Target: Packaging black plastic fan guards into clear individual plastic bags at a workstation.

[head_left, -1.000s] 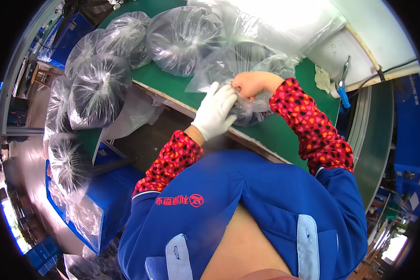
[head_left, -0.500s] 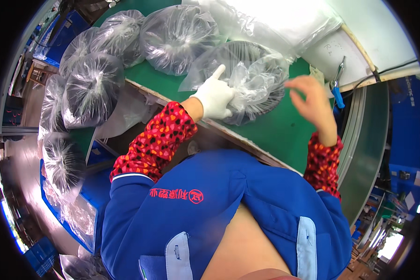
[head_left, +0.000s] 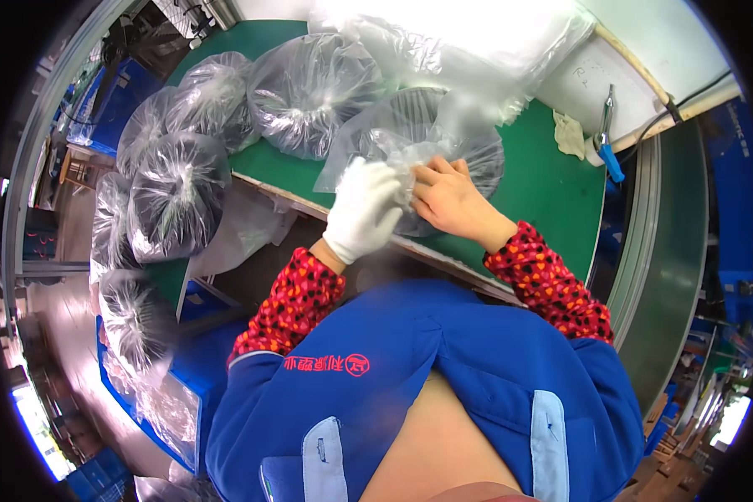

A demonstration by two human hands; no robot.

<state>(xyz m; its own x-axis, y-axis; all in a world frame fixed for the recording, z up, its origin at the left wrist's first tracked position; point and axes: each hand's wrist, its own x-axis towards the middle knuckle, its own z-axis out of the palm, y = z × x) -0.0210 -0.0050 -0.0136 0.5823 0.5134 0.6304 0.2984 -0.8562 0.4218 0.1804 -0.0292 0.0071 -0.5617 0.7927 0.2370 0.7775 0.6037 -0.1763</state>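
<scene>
A clear plastic bag (head_left: 443, 125) with dark contents lies on the green table (head_left: 552, 188) in front of me. My left hand (head_left: 364, 209), in a white glove, grips the bag's crumpled near end. My bare right hand (head_left: 452, 197) pinches the same bunched plastic right beside it. Both hands touch each other over the table's front edge. Red patterned sleeves cover both forearms.
Several more filled clear bags (head_left: 309, 84) lie along the table to the left and hang down its side (head_left: 176, 197). Blue-handled pliers (head_left: 607, 142) and a crumpled cloth (head_left: 569, 134) rest at the far right. A blue crate (head_left: 184, 393) stands below left.
My right hand, half a second ago lifted away to the right, has come back to the bag's near end beside my left hand. My left hand has closed on the plastic.
</scene>
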